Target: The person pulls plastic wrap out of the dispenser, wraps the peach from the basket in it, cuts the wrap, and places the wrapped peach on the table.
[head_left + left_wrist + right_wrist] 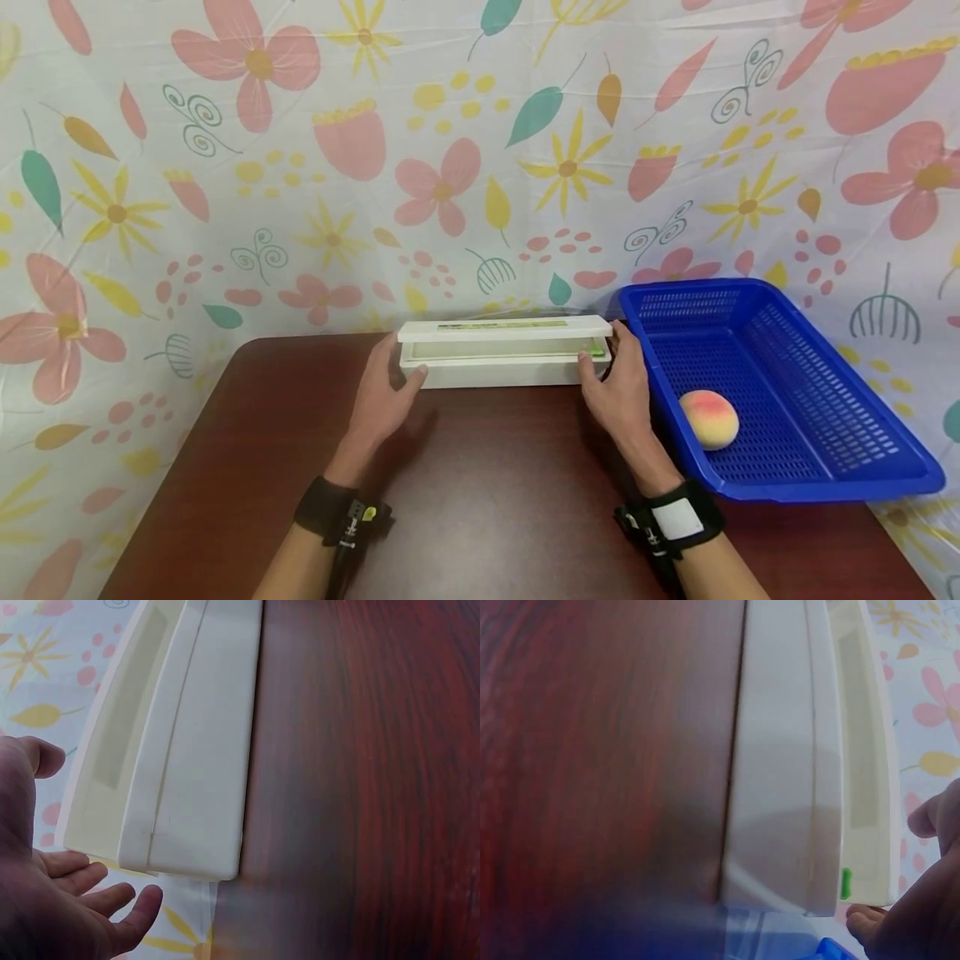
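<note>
Where the white box [506, 374] gapes, yellowish lid label [502, 325], illegible

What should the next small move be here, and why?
Probably ease the lid slightly higher: it stands only partly open over the white box, and the left hand and right hand are at opposite ends, well placed to raise it evenly.

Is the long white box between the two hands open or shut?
Open: its lid stands raised above the box, leaving a visible gap along the front.
</note>
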{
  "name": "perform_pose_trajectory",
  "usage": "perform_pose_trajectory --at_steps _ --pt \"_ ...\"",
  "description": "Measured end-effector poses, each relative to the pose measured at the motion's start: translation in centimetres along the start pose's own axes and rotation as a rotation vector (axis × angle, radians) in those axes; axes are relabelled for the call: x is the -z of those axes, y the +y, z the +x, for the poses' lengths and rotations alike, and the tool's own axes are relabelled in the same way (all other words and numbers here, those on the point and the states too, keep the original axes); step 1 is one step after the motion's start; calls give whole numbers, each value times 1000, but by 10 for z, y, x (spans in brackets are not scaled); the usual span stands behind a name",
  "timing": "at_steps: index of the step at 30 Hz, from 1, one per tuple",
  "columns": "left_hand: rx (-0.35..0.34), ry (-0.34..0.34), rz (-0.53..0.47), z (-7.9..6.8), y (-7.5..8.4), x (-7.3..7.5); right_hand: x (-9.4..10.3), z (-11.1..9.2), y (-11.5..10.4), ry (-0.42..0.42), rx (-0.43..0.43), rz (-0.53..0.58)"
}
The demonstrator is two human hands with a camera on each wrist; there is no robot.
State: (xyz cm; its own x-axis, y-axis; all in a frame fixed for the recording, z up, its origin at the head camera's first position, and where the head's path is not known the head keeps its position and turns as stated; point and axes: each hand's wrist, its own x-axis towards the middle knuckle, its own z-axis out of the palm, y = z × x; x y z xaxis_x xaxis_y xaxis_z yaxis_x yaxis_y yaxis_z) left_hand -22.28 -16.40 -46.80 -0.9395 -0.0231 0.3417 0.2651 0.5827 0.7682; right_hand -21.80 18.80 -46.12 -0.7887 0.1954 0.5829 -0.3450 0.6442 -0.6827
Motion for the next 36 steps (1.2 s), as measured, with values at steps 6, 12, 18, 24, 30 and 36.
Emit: perform_pose_trajectory --at_steps 6,12,18,24,30,36 --pt "-3 5 -11 2 0 -1 -5 1 6 30 -9 126" --pt "-9 6 -36 3 -2 -5 4 1 -18 53 -7 268" --pt "4 -7 -32 3 -5 -9 9 3 -25 17 -25 313" --pt "-12 -16 -78 4 -7 -9 11 5 -20 -17 -24 351" --pt "-31 -32 -147 6 -8 -10 10 6 -16 -43 -27 425" --pt "-85 -53 -274 8 1 -8 10 7 -16 -52 -47 409"
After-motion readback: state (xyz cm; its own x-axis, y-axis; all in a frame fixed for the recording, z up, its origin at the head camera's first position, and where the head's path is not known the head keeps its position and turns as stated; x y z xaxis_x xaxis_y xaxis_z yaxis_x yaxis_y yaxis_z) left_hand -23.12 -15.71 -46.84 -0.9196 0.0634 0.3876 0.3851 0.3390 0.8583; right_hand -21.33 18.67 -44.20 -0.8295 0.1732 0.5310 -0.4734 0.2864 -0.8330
